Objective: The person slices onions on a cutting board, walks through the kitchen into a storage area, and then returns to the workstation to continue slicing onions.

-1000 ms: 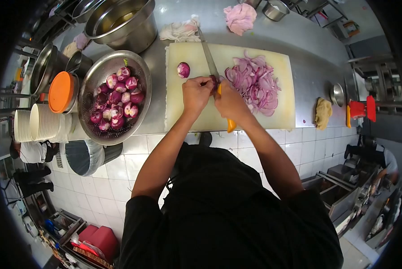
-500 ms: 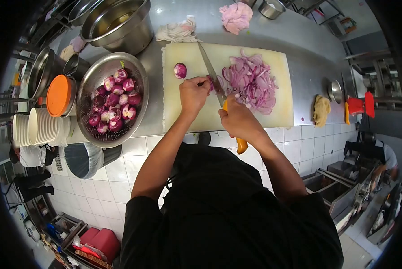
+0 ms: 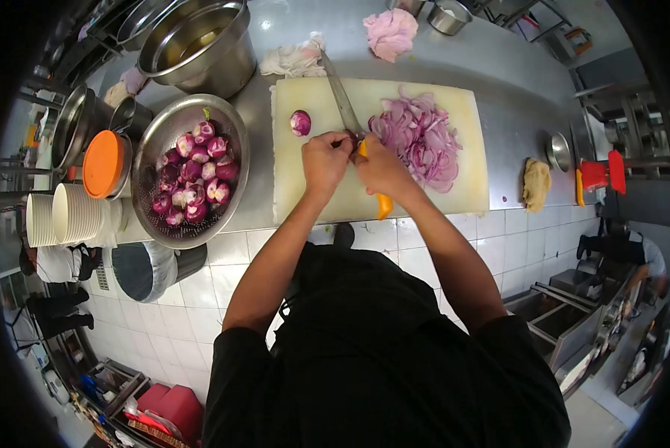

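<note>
My right hand (image 3: 383, 168) is closed round the yellow handle of a kitchen knife (image 3: 340, 91). Its blade slants away to the left, and the tip reaches past the far edge of the white cutting board (image 3: 312, 196). Close beside it, the fingers of my left hand (image 3: 324, 163) pinch a small piece of red onion, mostly hidden, against the heel of the blade. Sliced red onion (image 3: 423, 142) lies heaped on the board's right half. One peeled onion (image 3: 300, 123) rests near the left edge, apart from both hands.
Left of the board stands a perforated metal bowl (image 3: 239, 168) of peeled onions, with a large pot (image 3: 227, 63) behind. An orange-lidded container (image 3: 102, 164) and stacked white tubs (image 3: 75, 214) are farther left. Cloths (image 3: 389, 35) lie about; a yellowish one (image 3: 536, 184) is at right.
My right hand has moved left and away from me with the knife, bringing it against my left hand. The knife's tip now reaches farther beyond the board.
</note>
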Tool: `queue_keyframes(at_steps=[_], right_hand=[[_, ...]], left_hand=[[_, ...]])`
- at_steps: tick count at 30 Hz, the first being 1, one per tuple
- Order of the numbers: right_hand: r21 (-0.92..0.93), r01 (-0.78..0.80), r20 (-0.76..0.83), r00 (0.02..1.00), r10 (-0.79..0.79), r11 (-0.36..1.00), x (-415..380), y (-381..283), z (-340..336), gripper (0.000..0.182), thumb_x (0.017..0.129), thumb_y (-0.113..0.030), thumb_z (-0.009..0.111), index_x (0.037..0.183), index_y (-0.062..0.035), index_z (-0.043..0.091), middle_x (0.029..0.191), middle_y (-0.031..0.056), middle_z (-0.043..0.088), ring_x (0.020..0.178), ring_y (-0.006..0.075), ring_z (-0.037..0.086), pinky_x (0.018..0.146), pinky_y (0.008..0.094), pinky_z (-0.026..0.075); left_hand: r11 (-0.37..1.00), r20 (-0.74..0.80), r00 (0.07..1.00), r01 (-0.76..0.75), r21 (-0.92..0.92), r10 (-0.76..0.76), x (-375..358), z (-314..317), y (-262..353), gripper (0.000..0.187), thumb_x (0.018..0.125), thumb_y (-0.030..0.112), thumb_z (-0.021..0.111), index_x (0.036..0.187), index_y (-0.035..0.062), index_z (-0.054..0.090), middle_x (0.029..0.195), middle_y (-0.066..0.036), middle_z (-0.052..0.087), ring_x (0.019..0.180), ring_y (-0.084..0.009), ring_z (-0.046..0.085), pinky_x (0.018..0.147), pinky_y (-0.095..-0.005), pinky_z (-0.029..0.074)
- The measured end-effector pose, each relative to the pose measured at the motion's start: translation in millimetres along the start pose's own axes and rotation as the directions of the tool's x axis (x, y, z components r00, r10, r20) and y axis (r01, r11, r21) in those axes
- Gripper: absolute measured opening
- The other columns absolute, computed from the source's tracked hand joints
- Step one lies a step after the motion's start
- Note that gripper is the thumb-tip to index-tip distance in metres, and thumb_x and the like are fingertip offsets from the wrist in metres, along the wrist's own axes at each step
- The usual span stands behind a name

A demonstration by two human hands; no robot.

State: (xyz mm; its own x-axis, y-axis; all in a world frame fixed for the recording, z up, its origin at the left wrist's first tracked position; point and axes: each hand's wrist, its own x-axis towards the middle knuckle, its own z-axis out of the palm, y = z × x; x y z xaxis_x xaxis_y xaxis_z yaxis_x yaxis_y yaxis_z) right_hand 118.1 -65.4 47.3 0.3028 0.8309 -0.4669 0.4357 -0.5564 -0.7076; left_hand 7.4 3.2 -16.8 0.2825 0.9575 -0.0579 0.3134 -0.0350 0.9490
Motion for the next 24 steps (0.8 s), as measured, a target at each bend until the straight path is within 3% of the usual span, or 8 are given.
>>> queue_keyframes(at_steps=[8, 9, 10, 12, 15, 17, 19, 24], right_hand=[[-0.054, 0.1, -0.18, 0.978, -0.108, 0.994, -19, 21, -4, 0.029, 0.096, -0.024, 0.061, 0.111, -0.0013, 0.052, 0.086, 0.0213, 0.067, 0.06, 0.0317, 0.067, 0.056, 0.0447, 0.053], [-0.202, 0.309, -0.333, 0.871, -0.362, 0.929, -13, 49, 21, 0.031, 0.093, -0.027, 0.063, 0.11, -0.0037, 0.053, 0.084, 0.0227, 0.067, 0.072, 0.0385, 0.069, 0.063, 0.0496, 0.052], [-0.068, 0.151, -0.25, 0.954, -0.164, 0.986, -17, 42, 30, 0.035, 0.09, -0.028, 0.066, 0.112, -0.0042, 0.053, 0.086, 0.0233, 0.069, 0.082, 0.0439, 0.068, 0.07, 0.0526, 0.052], [0.056, 0.171, -0.146, 0.976, -0.161, 0.984, -15, 46, 49, 0.035, 0.088, -0.029, 0.062, 0.112, -0.0035, 0.058, 0.088, 0.0254, 0.069, 0.082, 0.0433, 0.068, 0.07, 0.0535, 0.052], [0.097, 0.176, -0.107, 0.98, -0.166, 0.98, -21, 43, 52, 0.035, 0.085, -0.021, 0.059, 0.115, -0.0016, 0.056, 0.088, 0.0269, 0.069, 0.086, 0.0453, 0.068, 0.076, 0.0568, 0.051], [0.123, 0.17, -0.139, 0.978, -0.153, 0.978, -6, 56, 67, 0.046, 0.088, -0.021, 0.06, 0.128, -0.0011, 0.048, 0.099, 0.0305, 0.068, 0.097, 0.0477, 0.067, 0.083, 0.0561, 0.051], [0.127, 0.159, -0.134, 0.981, -0.141, 0.979, -29, 51, 50, 0.05, 0.089, -0.021, 0.059, 0.13, 0.004, 0.047, 0.107, 0.0313, 0.067, 0.103, 0.0481, 0.065, 0.087, 0.055, 0.051], [0.183, 0.157, -0.154, 0.98, -0.129, 0.97, -4, 66, 58, 0.053, 0.083, -0.015, 0.061, 0.129, 0.0091, 0.047, 0.105, 0.0309, 0.068, 0.102, 0.0475, 0.066, 0.087, 0.0541, 0.051]], left_hand=[[0.945, -0.133, 0.935, -0.327, 0.029, 0.328, -14, -14, 6, 0.014, 0.084, 0.005, 0.073, 0.097, -0.0008, 0.074, 0.086, -0.018, 0.07, 0.072, -0.0295, 0.071, 0.073, -0.0388, 0.056], [0.948, -0.132, 0.94, -0.305, 0.094, 0.316, -12, -24, 2, 0.019, 0.082, 0.001, 0.073, 0.102, 0.0011, 0.074, 0.095, -0.018, 0.071, 0.084, -0.0282, 0.072, 0.076, -0.0384, 0.058], [0.688, -0.165, 0.707, -0.562, 0.46, 0.688, -2, -34, -1, 0.02, 0.084, 0.002, 0.072, 0.105, 0.0021, 0.073, 0.107, -0.017, 0.071, 0.097, -0.027, 0.072, 0.076, -0.0351, 0.058], [0.955, -0.108, 0.981, -0.182, -0.234, 0.161, 16, -47, 2, 0.016, 0.083, 0.001, 0.073, 0.098, 0.001, 0.07, 0.091, -0.008, 0.065, 0.087, -0.0216, 0.066, 0.073, -0.0353, 0.056], [0.557, 0.013, 0.673, -0.622, 0.55, 0.739, 41, -49, -2, 0.028, 0.084, 0.014, 0.081, 0.1, -0.0035, 0.065, 0.082, -0.015, 0.064, 0.075, -0.0333, 0.06, 0.069, -0.0442, 0.05], [0.679, 0.095, 0.887, -0.412, 0.607, 0.453, 53, -50, -17, 0.047, 0.084, 0.027, 0.083, 0.117, -0.0024, 0.067, 0.102, -0.022, 0.066, 0.091, -0.0395, 0.063, 0.082, -0.0467, 0.052], [0.676, 0.096, 0.897, -0.391, 0.625, 0.431, 59, -59, -30, 0.042, 0.087, 0.019, 0.078, 0.121, -0.0026, 0.067, 0.11, -0.024, 0.064, 0.097, -0.0398, 0.065, 0.087, -0.0456, 0.054], [0.664, 0.493, 0.648, -0.727, 0.175, 0.58, 71, -71, -34, 0.026, 0.086, -0.001, 0.071, 0.111, -0.0091, 0.07, 0.099, -0.021, 0.071, 0.088, -0.0309, 0.067, 0.084, -0.0408, 0.056]])
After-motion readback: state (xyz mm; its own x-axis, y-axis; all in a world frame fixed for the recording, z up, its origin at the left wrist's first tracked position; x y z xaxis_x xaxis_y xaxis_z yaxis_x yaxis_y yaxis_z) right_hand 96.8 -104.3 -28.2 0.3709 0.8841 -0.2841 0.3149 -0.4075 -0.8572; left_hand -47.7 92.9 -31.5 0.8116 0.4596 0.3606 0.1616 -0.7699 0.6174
